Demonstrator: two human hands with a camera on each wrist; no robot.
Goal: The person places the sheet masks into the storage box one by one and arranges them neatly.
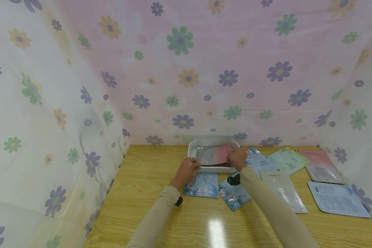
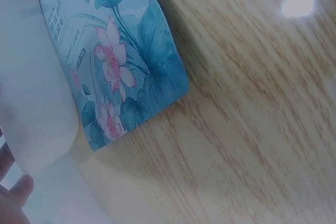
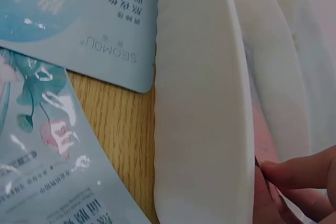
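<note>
Table (image 1: 148, 206): wood-grain surface, smooth and glossy, with a bright glare patch. Tray (image 1: 193, 146): white plastic, smooth, faintly satin on its rim. Pink-and-silver sachet (image 1: 212, 155) in the tray: foil-like film, shiny. Lotus-print sachet (image 2: 123, 61): glossy printed film, smooth. Pale blue sachet (image 1: 336, 203): matt-looking printed film. Backdrop (image 1: 186, 69): thin flower-printed cloth, matt, softly creased. Sleeves (image 1: 266, 199): beige knit cloth, matt.

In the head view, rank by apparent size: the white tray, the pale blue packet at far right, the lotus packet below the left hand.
1. White tray.
2. Pale blue packet; nearer the camera, so close to the tray and unsure.
3. Lotus packet, smallest.
</note>
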